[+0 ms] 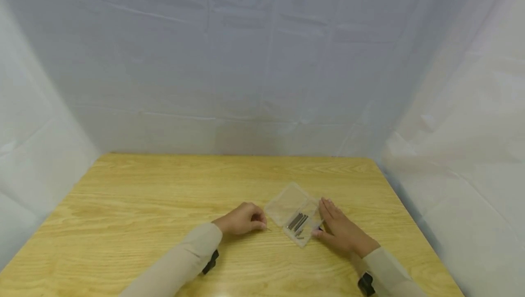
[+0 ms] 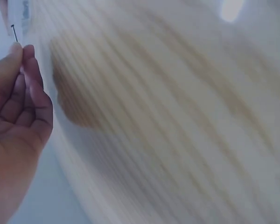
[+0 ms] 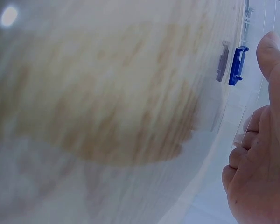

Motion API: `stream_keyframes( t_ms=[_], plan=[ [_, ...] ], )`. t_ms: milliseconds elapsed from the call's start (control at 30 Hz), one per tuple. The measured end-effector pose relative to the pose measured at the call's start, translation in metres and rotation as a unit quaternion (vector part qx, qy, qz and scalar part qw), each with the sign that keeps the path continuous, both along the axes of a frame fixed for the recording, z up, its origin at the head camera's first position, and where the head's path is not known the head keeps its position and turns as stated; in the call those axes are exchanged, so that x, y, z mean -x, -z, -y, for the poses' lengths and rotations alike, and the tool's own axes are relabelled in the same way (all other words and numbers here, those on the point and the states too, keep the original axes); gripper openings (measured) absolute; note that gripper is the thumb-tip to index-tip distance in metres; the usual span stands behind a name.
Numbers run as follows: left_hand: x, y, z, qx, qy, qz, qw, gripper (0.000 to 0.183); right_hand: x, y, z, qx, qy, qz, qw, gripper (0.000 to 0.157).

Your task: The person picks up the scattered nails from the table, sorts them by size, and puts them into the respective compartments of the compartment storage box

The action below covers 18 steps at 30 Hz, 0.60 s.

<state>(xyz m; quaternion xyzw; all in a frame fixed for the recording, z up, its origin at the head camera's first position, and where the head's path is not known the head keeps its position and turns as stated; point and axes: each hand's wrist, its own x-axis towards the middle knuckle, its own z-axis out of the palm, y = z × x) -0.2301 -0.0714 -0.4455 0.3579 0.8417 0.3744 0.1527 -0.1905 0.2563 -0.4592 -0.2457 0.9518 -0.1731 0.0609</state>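
Between thumb and forefinger, my left hand (image 1: 246,218) pinches a small thin metal nail (image 2: 14,33), its flat head pointing outward. The nail is just left of a clear plastic box (image 1: 302,241), which lies on the table with its lid (image 1: 289,201) folded back. Inside the box are several dark metal pieces (image 1: 297,222), long ones beside shorter ones; their exact kind is too small to tell. At the box's right side rests my right hand (image 1: 340,231), fingers straight and thumb spread, touching its edge. A blue latch (image 3: 238,65) shows near the right thumb.
The wooden table (image 1: 143,192) has rounded far corners. A pale sheet (image 1: 246,60) hangs behind it, with further white sheets (image 1: 463,151) at both sides. Each wrist carries a small black device (image 1: 366,283).
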Motion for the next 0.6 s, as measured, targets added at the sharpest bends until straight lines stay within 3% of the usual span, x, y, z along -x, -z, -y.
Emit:
stream_keyframes(
  t_ms=[133,333,600],
  plan=[
    [-0.003,-0.002,-0.007,-0.024,-0.01,0.032,0.9991,0.007,0.0,0.0,0.0,-0.003,-0.002,-0.007,1.0,0.084],
    [-0.01,-0.005,-0.023,-0.09,-0.064,0.077,0.9909,0.007,0.0,0.0,0.001,0.001,-0.003,-0.006,1.0,0.085],
    [-0.025,-0.005,-0.052,-0.127,-0.152,0.029,0.9797,0.006,-0.001,0.0,0.001,-0.002,0.003,-0.01,1.0,0.085]
  ],
)
